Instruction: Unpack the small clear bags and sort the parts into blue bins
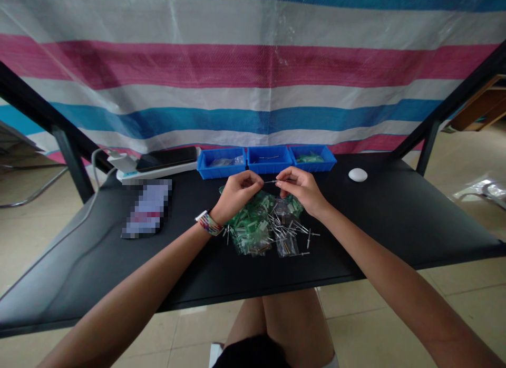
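Note:
My left hand [242,193] and my right hand [301,190] meet above the middle of the table, each with fingers pinched. Between them stretches a thin silver blind rivet [271,182], held at both ends. Below lies a heap of small green plastic bags [250,223]. Loose metal rivets [283,228] are scattered over its right side, with a clear bag [288,245] among them. A few rivets lie apart at the right of the heap. Just behind my hands stand three blue bins: the left bin [221,172] holds clear bags, the middle bin [269,163] a thin metal piece, the right bin [312,166] green bags.
A white power strip [158,173] with a plugged-in charger [122,161] and a dark phone [168,158] sits at the back left. A blurred-out packet or phone [149,207] lies in front of it. To the right is a white mouse [358,174]. A striped sheet [269,67] hangs behind.

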The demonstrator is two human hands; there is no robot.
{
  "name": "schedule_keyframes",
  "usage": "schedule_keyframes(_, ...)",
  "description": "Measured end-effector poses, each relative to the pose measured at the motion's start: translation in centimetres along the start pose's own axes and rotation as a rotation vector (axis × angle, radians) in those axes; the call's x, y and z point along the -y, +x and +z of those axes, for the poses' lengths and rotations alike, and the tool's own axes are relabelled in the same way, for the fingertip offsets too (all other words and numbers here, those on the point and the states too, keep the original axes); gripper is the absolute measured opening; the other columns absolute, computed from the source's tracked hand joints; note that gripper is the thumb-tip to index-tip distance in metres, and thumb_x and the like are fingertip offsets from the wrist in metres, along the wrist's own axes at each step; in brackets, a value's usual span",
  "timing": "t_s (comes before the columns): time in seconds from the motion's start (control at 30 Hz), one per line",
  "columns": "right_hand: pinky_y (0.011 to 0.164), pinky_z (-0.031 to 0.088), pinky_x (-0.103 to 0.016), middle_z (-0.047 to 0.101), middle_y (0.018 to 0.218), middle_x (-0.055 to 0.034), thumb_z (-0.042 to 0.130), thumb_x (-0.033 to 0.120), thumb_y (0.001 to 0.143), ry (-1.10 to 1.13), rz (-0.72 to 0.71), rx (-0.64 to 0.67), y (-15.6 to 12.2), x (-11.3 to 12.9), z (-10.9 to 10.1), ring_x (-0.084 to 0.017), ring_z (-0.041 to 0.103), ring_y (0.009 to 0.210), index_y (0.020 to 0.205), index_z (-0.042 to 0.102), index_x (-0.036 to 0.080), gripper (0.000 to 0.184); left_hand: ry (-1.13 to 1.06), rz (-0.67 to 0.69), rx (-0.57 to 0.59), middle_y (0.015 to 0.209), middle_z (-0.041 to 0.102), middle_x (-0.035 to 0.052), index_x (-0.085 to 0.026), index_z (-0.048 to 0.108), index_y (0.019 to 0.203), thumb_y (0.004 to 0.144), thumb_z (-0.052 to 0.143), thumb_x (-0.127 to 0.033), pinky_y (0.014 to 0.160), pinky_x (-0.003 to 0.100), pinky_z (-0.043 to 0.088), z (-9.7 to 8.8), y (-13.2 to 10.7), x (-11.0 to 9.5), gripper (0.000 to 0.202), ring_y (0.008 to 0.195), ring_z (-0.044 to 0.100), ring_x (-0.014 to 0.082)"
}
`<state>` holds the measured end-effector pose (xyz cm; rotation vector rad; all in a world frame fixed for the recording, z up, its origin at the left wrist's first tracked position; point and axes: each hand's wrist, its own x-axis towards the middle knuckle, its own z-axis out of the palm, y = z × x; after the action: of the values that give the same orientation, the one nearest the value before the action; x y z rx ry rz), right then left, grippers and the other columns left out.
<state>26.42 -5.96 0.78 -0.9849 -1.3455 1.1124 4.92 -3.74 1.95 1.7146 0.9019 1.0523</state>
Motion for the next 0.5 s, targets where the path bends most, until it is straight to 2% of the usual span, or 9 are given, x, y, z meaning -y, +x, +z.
schedule_keyframes(0.17,0.056,0.054,-0.028,0.071,0.076,0.0004,0.088,0.044,0.076,0.015,0.029,0.010,-0.1,0.1,0.0,-0.013,0.065,0.057,0.087,0.071,0.020,0.031,0.010,0.044,-0.021,0.082,0.071,0.0041,-0.016,0.072,0.084,0.086,0.074,-0.034,0.068,0.027,0.047,0.0,0.1,0.3,0.019,0.073,0.062,0.0144)
schedule_keyframes(0.3,0.055,0.052,-0.027,0.068,0.072,0.0015,0.087,0.041,0.075,0.000,-0.014,-0.020,0.0,0.1,0.0,-0.013,0.064,0.056,0.083,0.069,0.021,0.028,0.009,0.056,-0.010,0.085,0.072,0.0048,-0.016,0.071,0.086,0.086,0.074,-0.033,0.070,0.027,0.049,0.0,0.1,0.3,0.017,0.077,0.064,0.0154)
schedule_keyframes(0.4,0.055,0.053,-0.028,0.067,0.075,0.0016,0.084,0.039,0.078,-0.036,-0.082,-0.155,0.4,0.0,-0.4,-0.013,0.063,0.055,0.083,0.069,0.021,0.024,0.050,0.030,-0.015,0.084,0.072,0.0044,-0.017,0.071,0.088,0.088,0.069,-0.031,0.067,0.028,0.048,-0.1,0.0,0.5,0.014,0.073,0.064,0.0155)
schedule_keyframes(0.5,0.056,0.054,-0.028,0.070,0.084,0.0004,0.081,0.040,0.082,-0.086,-0.169,-0.357,1.0,-0.2,-1.4,-0.012,0.063,0.056,0.088,0.070,0.023,0.021,0.207,0.063,-0.037,0.090,0.075,0.0059,-0.018,0.072,0.092,0.086,0.064,-0.024,0.076,0.030,0.052,-0.6,0.2,0.7,0.012,0.081,0.068,0.0186)
